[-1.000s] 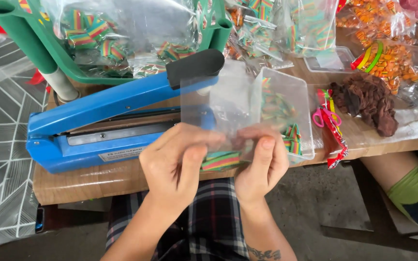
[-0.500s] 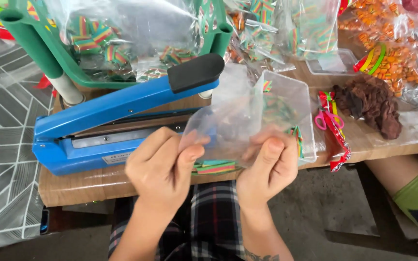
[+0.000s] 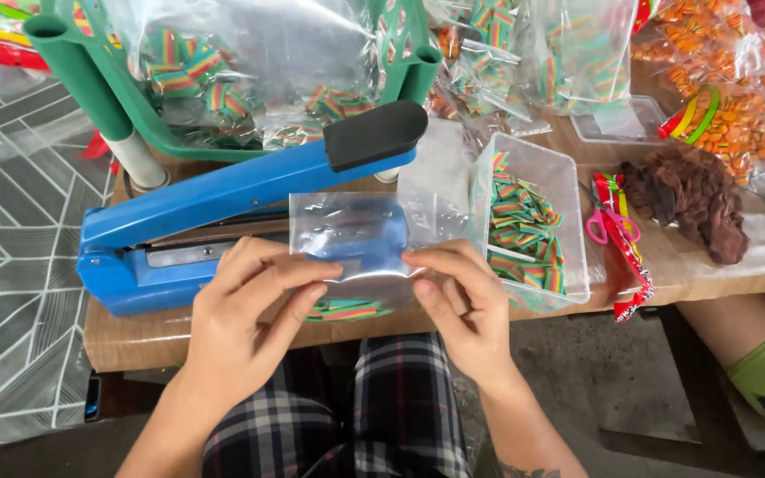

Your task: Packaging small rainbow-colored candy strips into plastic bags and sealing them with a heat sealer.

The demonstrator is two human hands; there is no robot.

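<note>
A small clear bag [image 3: 356, 248] is held flat above the front edge of the tabletop [image 3: 250, 341], just before the blue heat sealer [image 3: 223, 212]. It is pinched at its lower left by the left hand [image 3: 245, 314], thumb above and fingers beneath, and at its lower right by the right hand [image 3: 462, 305] in the same way. A few rainbow striped candies [image 3: 347, 310] are seen at its bottom edge, so the filling is judged done. The sealer's arm is raised and the bag's mouth is not yet laid on the bar, so the closing is judged to be left.

Behind the sealer a green plastic basket [image 3: 90, 71] is stood, holding a large bag of the same candies. To the right, touching the bag's edge, an open clear tub [image 3: 568, 230] of loose striped candies is set. Farther right a dark brown lump [image 3: 692, 199] is laid on plastic, with packed bags of orange sweets [image 3: 728, 97] behind it. Pink-handled scissors [image 3: 608, 226] are laid just beside the tub. Nothing is seen lying on the sealing bar; only the tub crowds the right hand.
</note>
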